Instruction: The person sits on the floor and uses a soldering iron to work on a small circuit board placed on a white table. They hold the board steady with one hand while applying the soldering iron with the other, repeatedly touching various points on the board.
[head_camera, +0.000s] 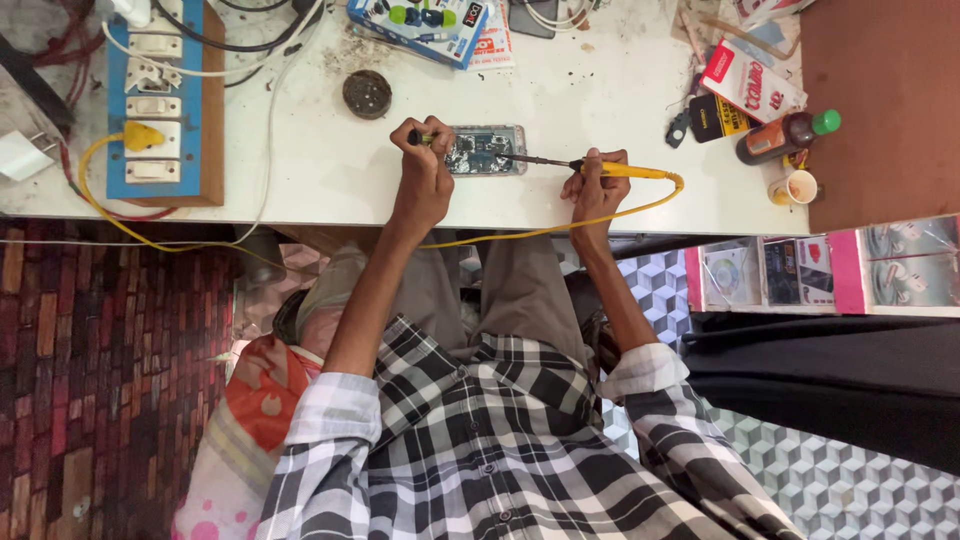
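Hot tip over an opened phone at a cluttered repair bench

The opened mobile phone lies on the white bench. The right hand grips a yellow-handled soldering iron, its tip over the phone's exposed board; the left hand is closed around a dark slim tool at the phone's left edge. The iron's yellow cord hangs below the phone over the lap; a snag could likely jerk the tip across the board or onto fingers.

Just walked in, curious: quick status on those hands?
Left hand grips small tool at opened phone. Right hand holds yellow soldering iron, tip on phone. Yellow cord trails off the table edge.
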